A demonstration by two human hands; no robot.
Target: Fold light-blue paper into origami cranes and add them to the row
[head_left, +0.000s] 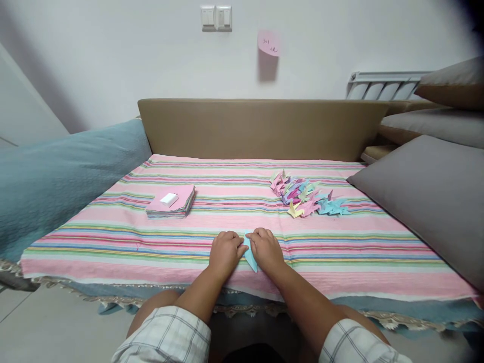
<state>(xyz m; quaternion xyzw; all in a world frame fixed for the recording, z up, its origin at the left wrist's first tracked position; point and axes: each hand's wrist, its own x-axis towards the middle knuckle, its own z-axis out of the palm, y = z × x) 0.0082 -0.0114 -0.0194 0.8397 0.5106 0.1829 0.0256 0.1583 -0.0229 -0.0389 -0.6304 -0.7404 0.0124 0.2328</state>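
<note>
A folded piece of light-blue paper (pixel 250 258) lies on the striped cloth (pixel 132 262) near the front edge, its pointed end towards me. My left hand (pixel 227 252) presses on its left side, thumb and fingertips closed at the paper. From the right, my right hand (pixel 265 248) pinches its upper end, fingers curled. The fingers cover part of the paper, so its full folded shape is hidden. Beyond my right hand sits a pile of folded paper cranes (pixel 298 194) in pink, purple, yellow, green and blue.
To the left is a stack of square coloured paper (pixel 172 201) with a small white block (pixel 169 199) on top. Grey cushions (pixel 427 196) are at the right, a blue-covered armrest (pixel 75 171) at the left. A brown backrest (pixel 260 128) stands behind, against the wall.
</note>
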